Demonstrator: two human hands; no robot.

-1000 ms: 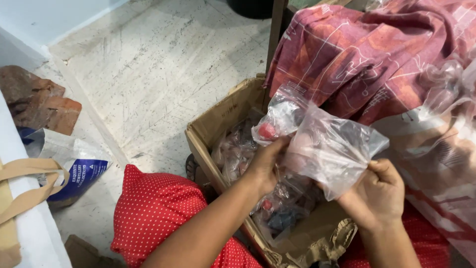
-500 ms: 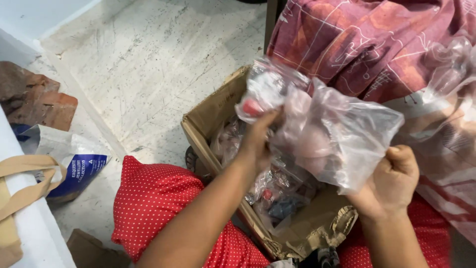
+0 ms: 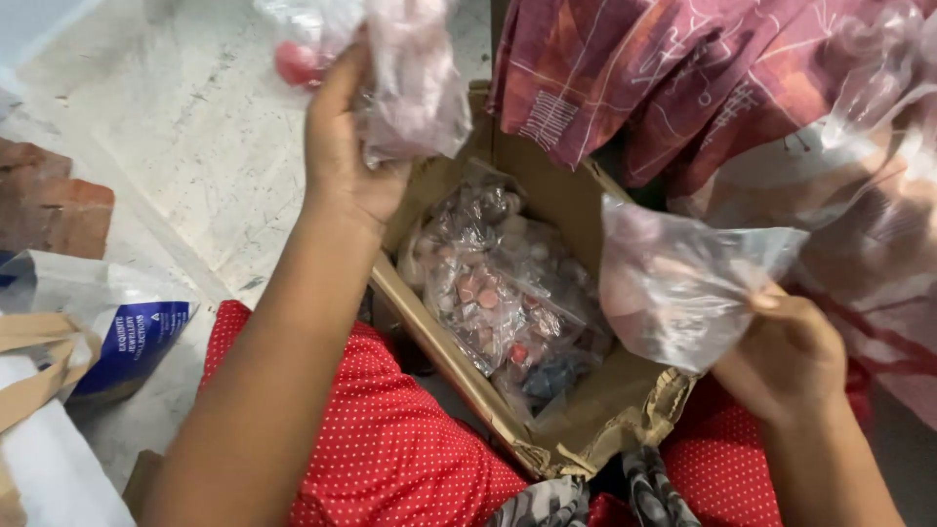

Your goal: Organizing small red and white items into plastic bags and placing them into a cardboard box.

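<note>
Two clear plastic bags are held apart above an open cardboard box (image 3: 576, 210). The left hand (image 3: 346, 146) is closed on the upper bag (image 3: 410, 83), a crumpled, cloudy pouch raised over the box's far left corner; pinkish contents show faintly through it, and a red round piece is seen at its left side. The right hand (image 3: 786, 356) is closed on the second bag (image 3: 678, 283), gripped at its lower right edge — the film is wrinkled and translucent, with pale pink shapes blurred inside. This bag hangs over the right side of the box.

Inside the box, further packets (image 3: 498, 293) of small round pieces in pink, red and dark tones are packed together. The box rests against a lap covered in red dotted fabric (image 3: 390, 439), and a maroon patterned cloth (image 3: 683, 78) lies just behind it. A white and blue carrier bag (image 3: 107, 332) sits on the marble floor (image 3: 185, 117) to the left.

Compared with half a second ago, the single bundle held between both hands is now parted — the left hand is raised higher and further left with its share, while the right hand is kept low.
</note>
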